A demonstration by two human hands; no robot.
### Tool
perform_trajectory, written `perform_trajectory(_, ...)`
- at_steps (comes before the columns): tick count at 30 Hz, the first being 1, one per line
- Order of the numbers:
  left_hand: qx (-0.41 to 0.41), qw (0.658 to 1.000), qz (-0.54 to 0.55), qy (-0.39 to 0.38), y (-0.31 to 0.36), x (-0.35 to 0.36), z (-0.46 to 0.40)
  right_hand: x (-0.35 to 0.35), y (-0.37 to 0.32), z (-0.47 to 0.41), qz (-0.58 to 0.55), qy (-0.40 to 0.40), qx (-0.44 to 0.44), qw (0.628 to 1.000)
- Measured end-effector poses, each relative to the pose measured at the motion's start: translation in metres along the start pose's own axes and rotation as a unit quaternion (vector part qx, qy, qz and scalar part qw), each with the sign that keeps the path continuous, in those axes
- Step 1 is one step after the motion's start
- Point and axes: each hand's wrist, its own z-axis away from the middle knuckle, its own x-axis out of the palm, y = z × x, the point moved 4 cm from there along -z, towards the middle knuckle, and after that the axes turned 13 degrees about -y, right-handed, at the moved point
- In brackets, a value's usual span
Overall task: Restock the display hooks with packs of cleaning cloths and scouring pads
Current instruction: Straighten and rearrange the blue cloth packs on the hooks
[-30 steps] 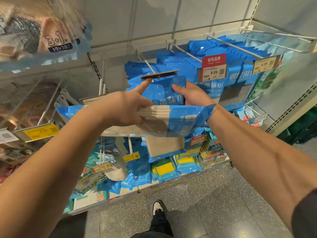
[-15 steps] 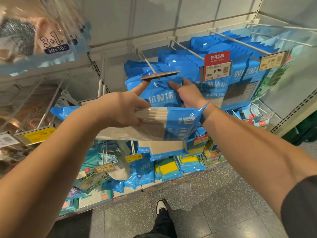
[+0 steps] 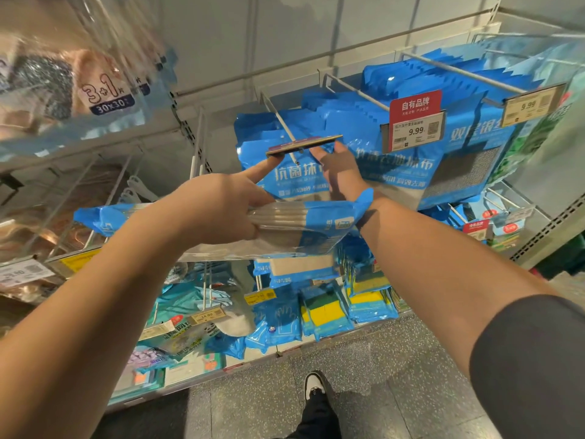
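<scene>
At the far left, clear crinkly bags of scouring pads (image 3: pixel 60 87) hang high, glossy film over grey steel wool and pale cloth.

Next comes the left hand (image 3: pixel 218 210). Its lower fingers curl around a stack of cloth packs (image 3: pixel 304 223), soft flat pouches of shiny blue plastic with a clear window showing beige folded cloth. The stack lies flat, its long axis running left to right across both forearms, below and in front of the hook. The left index finger (image 3: pixel 262 167) is stretched upward and props the left end of the price tag holder (image 3: pixel 304 144), a thin stiff strip tilted up nearly level, clear of the tip.

The hook (image 3: pixel 285 131) is a thin bare metal rod that slopes from the back panel toward the person, its tip just under the raised strip. It points at the gap between the two hands, so the held stack sits just below and near its tip.

The right hand (image 3: pixel 340 174) is nearer the hung packs (image 3: pixel 294 179); its fingers look spread and straight against their blue fronts, apparently pressing them back, though the fingertips are partly hidden.

Further right, a red-topped price tag (image 3: pixel 414 122) reading 9.99 fronts a full row of blue packs (image 3: pixel 459 153) with a grey mesh window.
</scene>
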Motion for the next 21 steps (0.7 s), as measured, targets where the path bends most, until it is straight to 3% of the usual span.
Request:
perform_trajectory(8, 0.029, 0.997, 0.071, 0.007, -0.005, 0.007, -0.005, -0.013, -0.006, 0.059, 0.015, -0.090, 0.009, 0.996)
perform_trajectory(14, 0.075, 0.979, 0.185, 0.033, -0.012, 0.020, -0.011, -0.055, 0.023, 0.130, -0.215, -0.057, 0.078, 0.972)
perform_trajectory(21, 0.139, 0.946, 0.290, 0.050, -0.004, 0.034, -0.012, -0.075, 0.043, 0.186, -0.338, -0.074, -0.045, 0.937)
